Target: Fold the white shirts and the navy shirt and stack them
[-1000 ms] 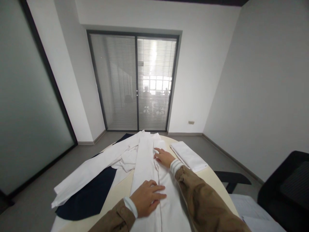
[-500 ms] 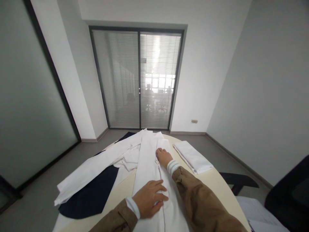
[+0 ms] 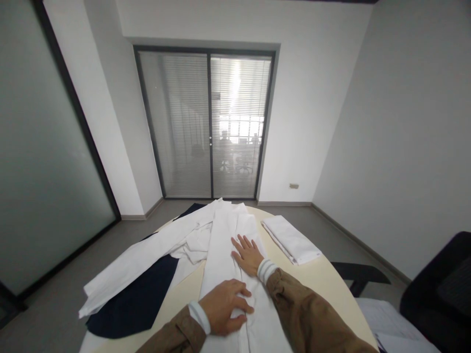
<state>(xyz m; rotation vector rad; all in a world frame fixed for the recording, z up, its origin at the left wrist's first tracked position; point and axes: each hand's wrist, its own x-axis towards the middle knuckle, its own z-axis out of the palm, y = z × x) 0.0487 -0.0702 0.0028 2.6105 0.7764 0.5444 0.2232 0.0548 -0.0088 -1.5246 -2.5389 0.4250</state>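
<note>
A long white garment (image 3: pixel 220 252) is spread lengthwise down the table, its front end running out of the bottom of the view. Flat on its right side, fingers spread, rests my right hand (image 3: pixel 249 256). Nearer to me, my left hand (image 3: pixel 226 308) lies on the same cloth with its fingers apart and slightly bent. A crease runs lengthwise through the fabric between and below the hands. To the left, a long white piece of cloth (image 3: pixel 143 257) slants over a dark navy cloth (image 3: pixel 138 299); whether it belongs to the same garment I cannot tell.
A folded white cloth (image 3: pixel 290 239) sits near the right edge of the round cream table (image 3: pixel 312 284). Beyond that edge are a black chair (image 3: pixel 441 289) with an armrest and some papers (image 3: pixel 388 321). A glass door with blinds (image 3: pixel 209 122) stands behind.
My right hand has slid toward me along the garment, and its fingers have spread from a bent pose. The left hand stays in nearly the same place. The view has shifted slightly.
</note>
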